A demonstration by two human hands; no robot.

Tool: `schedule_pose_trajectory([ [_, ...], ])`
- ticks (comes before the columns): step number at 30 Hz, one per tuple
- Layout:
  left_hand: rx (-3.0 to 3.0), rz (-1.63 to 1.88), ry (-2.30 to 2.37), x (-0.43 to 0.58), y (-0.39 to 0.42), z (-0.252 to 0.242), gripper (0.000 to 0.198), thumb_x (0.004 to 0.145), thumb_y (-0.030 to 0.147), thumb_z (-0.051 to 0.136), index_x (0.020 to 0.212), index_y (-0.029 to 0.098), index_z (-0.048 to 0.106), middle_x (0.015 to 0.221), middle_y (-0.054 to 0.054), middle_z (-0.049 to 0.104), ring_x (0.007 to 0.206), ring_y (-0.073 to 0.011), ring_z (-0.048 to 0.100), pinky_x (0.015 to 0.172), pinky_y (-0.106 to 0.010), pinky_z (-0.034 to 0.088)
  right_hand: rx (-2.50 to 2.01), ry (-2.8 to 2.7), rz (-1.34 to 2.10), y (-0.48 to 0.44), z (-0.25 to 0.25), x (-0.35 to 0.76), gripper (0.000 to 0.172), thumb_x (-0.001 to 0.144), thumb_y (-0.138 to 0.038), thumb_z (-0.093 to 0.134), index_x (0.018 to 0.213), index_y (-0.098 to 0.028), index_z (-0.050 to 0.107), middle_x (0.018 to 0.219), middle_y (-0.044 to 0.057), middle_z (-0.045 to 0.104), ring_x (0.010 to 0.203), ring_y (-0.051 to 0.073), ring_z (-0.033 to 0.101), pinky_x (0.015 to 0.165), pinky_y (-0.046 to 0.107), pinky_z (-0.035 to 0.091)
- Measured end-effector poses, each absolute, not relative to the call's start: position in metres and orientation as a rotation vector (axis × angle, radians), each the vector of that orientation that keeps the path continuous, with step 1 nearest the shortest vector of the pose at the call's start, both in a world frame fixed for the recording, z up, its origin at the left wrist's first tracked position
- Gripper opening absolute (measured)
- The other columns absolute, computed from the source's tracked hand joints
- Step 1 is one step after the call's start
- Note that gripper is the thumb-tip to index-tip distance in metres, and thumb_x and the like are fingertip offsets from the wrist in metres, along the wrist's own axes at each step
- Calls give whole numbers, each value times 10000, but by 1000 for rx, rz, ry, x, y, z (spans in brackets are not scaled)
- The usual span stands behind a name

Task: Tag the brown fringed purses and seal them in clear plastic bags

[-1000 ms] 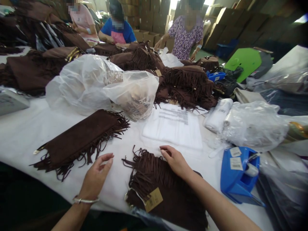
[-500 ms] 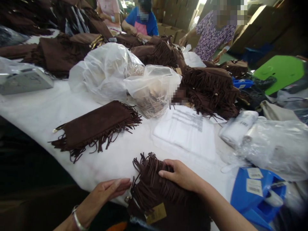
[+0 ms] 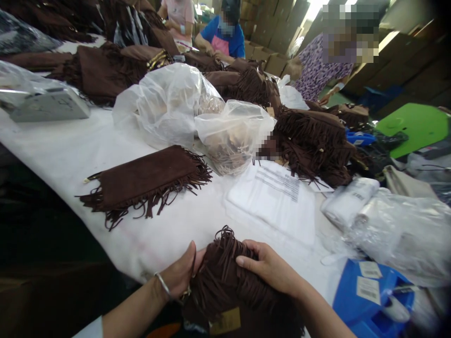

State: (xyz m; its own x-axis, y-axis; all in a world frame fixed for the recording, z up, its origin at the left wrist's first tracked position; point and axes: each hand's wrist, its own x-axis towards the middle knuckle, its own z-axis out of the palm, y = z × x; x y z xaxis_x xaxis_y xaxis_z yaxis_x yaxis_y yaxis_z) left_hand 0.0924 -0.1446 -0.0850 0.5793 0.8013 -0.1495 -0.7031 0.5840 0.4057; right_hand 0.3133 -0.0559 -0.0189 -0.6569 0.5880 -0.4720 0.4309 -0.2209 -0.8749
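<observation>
A dark brown fringed bag (image 3: 229, 281) is at the table's near edge, fringe upward, with a tan tag (image 3: 225, 321) on its lower front. My right hand (image 3: 269, 267) is closed on its upper right side, thumb pressed on the fringe and fingers behind. On the left side, my left hand (image 3: 183, 274) grips the bag's edge beside a small gold metal fitting (image 3: 186, 292). Its thumb points up, and the fingertips are hidden behind the fringe. Another brown fringed bag (image 3: 148, 176) lies flat on the white tabletop (image 3: 169, 225), farther left.
Ahead stand translucent plastic bags (image 3: 169, 103) and a pile of brown fringed bags (image 3: 313, 131). A stack of printed clear packaging (image 3: 271, 202) lies beyond my right hand. At right are a blue tape dispenser (image 3: 369, 295) and plastic wrap (image 3: 405, 234). Several people work across the table.
My left hand has moved right and up from beside the bag to its left edge, its fingers now behind the fringe. The right hand keeps its hold. The view has shifted slightly.
</observation>
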Motion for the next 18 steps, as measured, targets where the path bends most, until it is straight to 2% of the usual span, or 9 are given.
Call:
schedule_pose_trajectory([
  [4, 276, 1111, 476, 98, -126, -75, 644, 916, 612, 257, 1396, 197, 371, 1376, -102, 481, 1296, -278, 403, 1106, -472, 282, -1289, -1910, 1968, -49, -41, 309, 317, 827, -441, 593, 979, -167, 643, 937, 27, 682, 880, 213, 616, 774, 320, 487],
  [6, 456, 1124, 650, 101, -123, -69, 597, 938, 560, 252, 1414, 211, 342, 1411, -90, 442, 1316, -276, 373, 1113, -480, 275, -1293, -1937, 1904, -46, -49, 309, 317, 828, -433, 589, 1001, -173, 644, 950, 30, 687, 898, 217, 620, 805, 338, 487],
  [8, 901, 1023, 894, 108, -126, -65, 558, 944, 507, 318, 1428, 228, 315, 1473, -67, 351, 1370, -275, 267, 1141, -485, 209, -1270, -1948, 1803, -44, -53, 312, 323, 848, -419, 563, 1058, -186, 635, 1018, 37, 682, 964, 217, 612, 880, 356, 466],
  [11, 1753, 676, 1201, 126, -138, -64, 586, 909, 404, 488, 1434, 234, 290, 1524, -50, 230, 1410, -276, 108, 1155, -520, 127, -1278, -1878, 1633, -47, -55, 328, 372, 878, -418, 515, 1174, -203, 586, 1173, 53, 635, 1095, 206, 570, 999, 368, 401],
  [15, 2295, 435, 1325, 152, -158, -62, 738, 845, 363, 609, 1447, 164, 232, 1520, -112, 213, 1405, -293, 127, 1122, -533, 245, -1472, -1805, 1283, -55, -57, 351, 413, 915, -447, 416, 1194, -182, 566, 1223, 76, 609, 1147, 187, 543, 1024, 340, 384],
  [18, 2386, 386, 1211, 160, -166, -56, 709, 857, 324, 600, 1446, 183, 231, 1510, -95, 246, 1394, -274, 188, 1116, -516, 277, -1591, -1942, 1078, -55, -57, 350, 465, 954, -447, 281, 1174, -161, 574, 1183, 86, 632, 1094, 171, 575, 963, 304, 428],
])
